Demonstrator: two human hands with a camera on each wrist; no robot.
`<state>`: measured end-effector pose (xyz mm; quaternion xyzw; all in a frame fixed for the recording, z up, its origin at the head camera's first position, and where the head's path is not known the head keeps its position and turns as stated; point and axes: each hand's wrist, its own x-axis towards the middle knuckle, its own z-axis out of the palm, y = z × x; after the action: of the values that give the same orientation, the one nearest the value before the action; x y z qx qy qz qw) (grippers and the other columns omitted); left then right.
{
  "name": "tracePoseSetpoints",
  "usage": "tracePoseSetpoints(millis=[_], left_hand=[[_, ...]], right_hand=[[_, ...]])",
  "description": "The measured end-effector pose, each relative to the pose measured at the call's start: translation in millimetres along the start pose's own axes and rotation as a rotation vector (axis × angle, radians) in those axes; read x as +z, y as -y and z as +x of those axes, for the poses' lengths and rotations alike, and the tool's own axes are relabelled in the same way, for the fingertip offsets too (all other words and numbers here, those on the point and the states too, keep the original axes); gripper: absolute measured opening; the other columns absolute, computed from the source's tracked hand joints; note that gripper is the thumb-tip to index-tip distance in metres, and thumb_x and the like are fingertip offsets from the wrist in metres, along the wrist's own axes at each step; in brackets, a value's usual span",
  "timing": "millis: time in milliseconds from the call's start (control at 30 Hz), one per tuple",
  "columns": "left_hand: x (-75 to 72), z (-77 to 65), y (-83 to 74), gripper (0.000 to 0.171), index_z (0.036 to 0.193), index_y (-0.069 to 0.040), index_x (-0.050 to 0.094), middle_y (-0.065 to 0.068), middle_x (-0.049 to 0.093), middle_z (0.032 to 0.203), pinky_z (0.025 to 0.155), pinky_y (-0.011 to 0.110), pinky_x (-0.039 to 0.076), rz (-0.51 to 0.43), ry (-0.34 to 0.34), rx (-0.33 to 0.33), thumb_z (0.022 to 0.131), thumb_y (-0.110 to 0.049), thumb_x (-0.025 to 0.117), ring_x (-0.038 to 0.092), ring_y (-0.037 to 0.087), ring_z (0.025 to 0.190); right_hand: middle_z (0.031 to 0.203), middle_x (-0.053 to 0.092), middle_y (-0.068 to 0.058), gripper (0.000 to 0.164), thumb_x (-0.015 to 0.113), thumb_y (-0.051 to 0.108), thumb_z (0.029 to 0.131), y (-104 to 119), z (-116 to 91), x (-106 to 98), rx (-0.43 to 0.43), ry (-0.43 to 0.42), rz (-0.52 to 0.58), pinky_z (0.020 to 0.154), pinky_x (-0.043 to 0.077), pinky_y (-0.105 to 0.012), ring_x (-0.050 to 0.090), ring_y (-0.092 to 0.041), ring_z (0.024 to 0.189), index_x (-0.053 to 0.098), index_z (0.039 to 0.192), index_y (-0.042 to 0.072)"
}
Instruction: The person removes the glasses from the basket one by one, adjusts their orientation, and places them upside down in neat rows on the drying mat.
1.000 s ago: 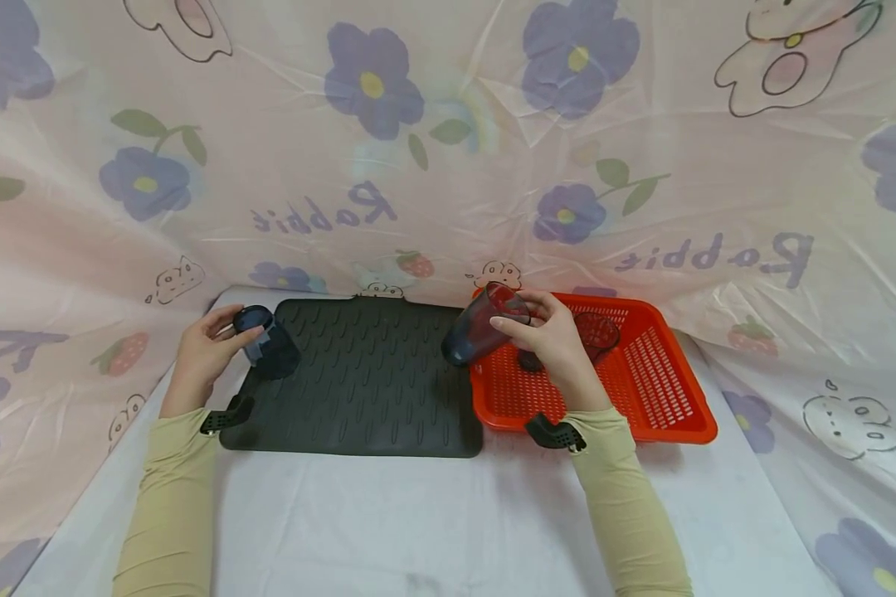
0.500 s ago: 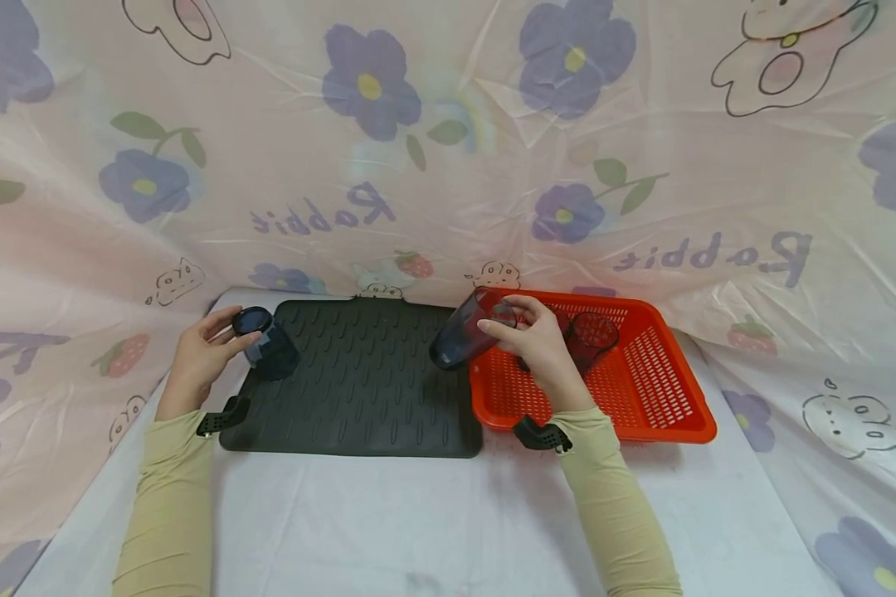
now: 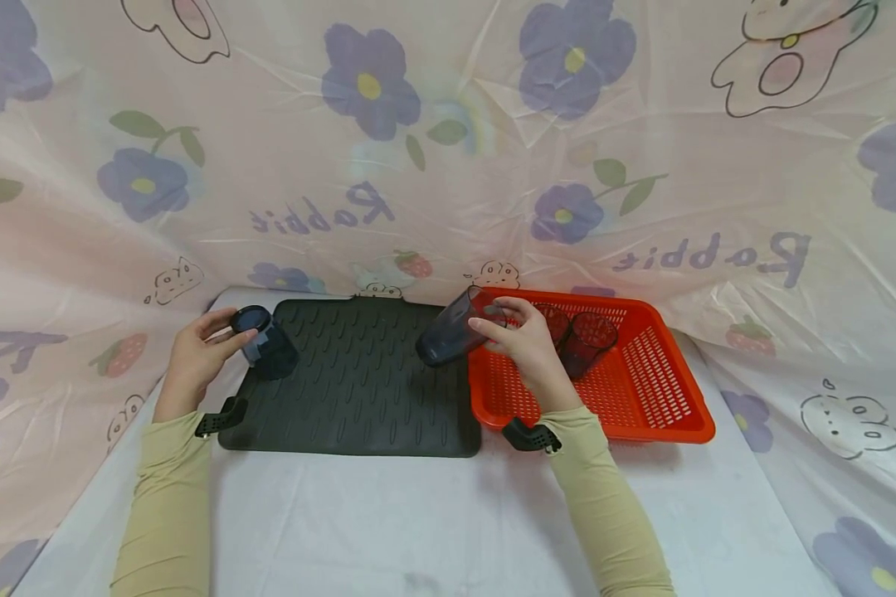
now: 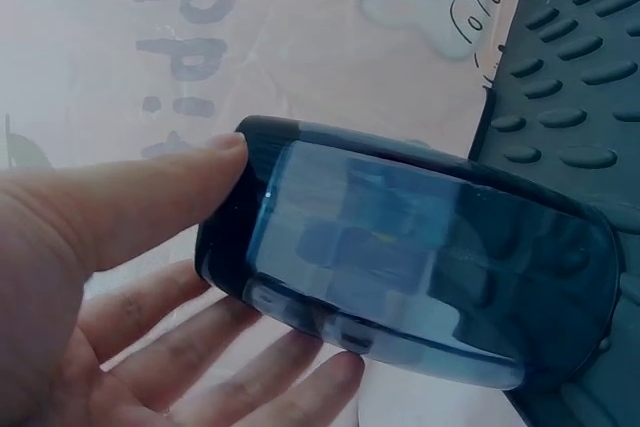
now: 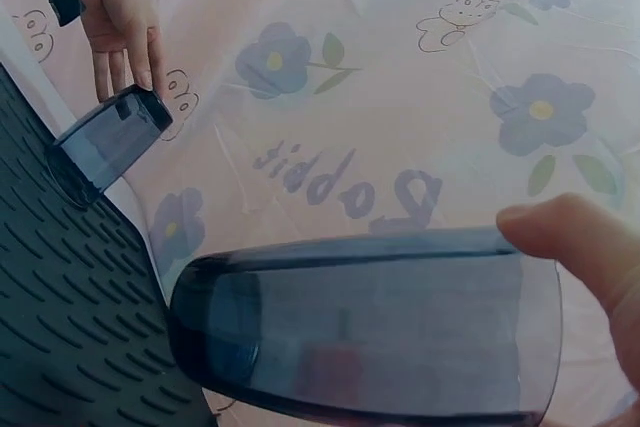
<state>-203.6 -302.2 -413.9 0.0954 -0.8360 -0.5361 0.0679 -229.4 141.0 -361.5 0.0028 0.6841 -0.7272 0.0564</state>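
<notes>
At the left edge of the dark drying mat [image 3: 366, 381], my left hand [image 3: 200, 356] grips a dark blue glass tumbler [image 3: 272, 352] at its upper end, thumb on one side and fingers on the other. That tumbler leans, its lower end at the mat. Tilted between the mat and the orange basket, a second smoky blue tumbler [image 3: 451, 330] is pinched near its rim by my right hand [image 3: 526, 344]. Its thick base [image 5: 215, 322] points down and left over the mat. Two more tumblers, one of them this glass [image 3: 588, 342], are in the basket, partly behind my right hand.
The orange perforated basket [image 3: 653, 419] stands against the mat's right side. White cloth [image 3: 358, 522] covers the table. A printed curtain [image 3: 448, 207] rises close behind the mat and basket and along both sides.
My right hand has moved left with its tumbler, from over the basket toward the mat, uncovering more of the glasses in the basket. My left hand has barely moved.
</notes>
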Motion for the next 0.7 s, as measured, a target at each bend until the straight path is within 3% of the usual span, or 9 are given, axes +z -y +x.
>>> tracePoseSetpoints(millis=[67,233,333,533,633,700], left_hand=[[-0.7,-1.7,-1.2,0.073,0.147,-0.005,0.035,0.022,0.039,0.145,0.098,0.042,0.046,0.018,-0.002,-0.001,0.090,-0.036,0.067,0.043,0.039,0.127],[-2.2,-8.0,-2.7,0.072,0.147,-0.003,0.035,0.023,0.040,0.143,0.084,0.017,0.049,0.023,0.009,0.005,0.091,-0.036,0.066,0.045,0.038,0.126],[-1.7,-13.9,-4.3,0.073,0.148,-0.003,0.033,0.023,0.039,0.143,0.080,0.012,0.048,0.026,0.013,0.012,0.092,-0.037,0.064,0.044,0.038,0.127],[3.0,-32.1,-9.5,0.073,0.149,-0.003,0.030,0.023,0.037,0.145,0.089,0.024,0.049,0.030,-0.016,0.028,0.093,-0.037,0.063,0.046,0.037,0.126],[7.1,-44.3,-13.9,0.072,0.149,-0.002,0.029,0.023,0.037,0.144,0.092,0.027,0.049,0.006,-0.032,0.027,0.094,-0.035,0.061,0.054,0.025,0.117],[11.4,-52.2,-17.7,0.070,0.148,-0.002,0.030,0.023,0.038,0.143,0.090,0.023,0.049,-0.042,-0.025,0.033,0.095,-0.035,0.060,0.056,0.012,0.109]], right_hand=[[0.122,0.046,-0.014,0.064,0.076,0.011,0.083,-1.0,0.2,1.6,0.008,-0.005,0.016,0.084,0.054,-0.043,0.062,-0.019,0.088,0.042,0.136,0.001],[0.125,0.042,-0.013,0.059,0.075,0.009,0.084,-2.9,0.5,5.3,0.032,-0.016,0.042,0.082,0.055,-0.041,0.061,-0.022,0.093,0.044,0.133,0.004],[0.127,0.041,-0.014,0.058,0.075,0.010,0.084,-3.2,0.4,7.6,0.038,-0.015,0.055,0.083,0.055,-0.042,0.061,-0.023,0.095,0.043,0.133,0.004],[0.123,0.044,-0.015,0.056,0.072,0.011,0.087,-3.6,0.2,13.3,0.042,-0.013,0.081,0.082,0.055,-0.044,0.062,-0.023,0.095,0.041,0.132,0.001],[0.119,0.045,-0.015,0.054,0.071,0.010,0.087,-3.2,-0.1,16.0,0.047,-0.011,0.106,0.081,0.054,-0.044,0.061,-0.023,0.095,0.040,0.131,0.001],[0.118,0.045,-0.014,0.053,0.070,0.009,0.088,-3.1,-0.3,17.5,0.054,-0.011,0.127,0.081,0.055,-0.045,0.060,-0.023,0.095,0.040,0.131,0.001]])
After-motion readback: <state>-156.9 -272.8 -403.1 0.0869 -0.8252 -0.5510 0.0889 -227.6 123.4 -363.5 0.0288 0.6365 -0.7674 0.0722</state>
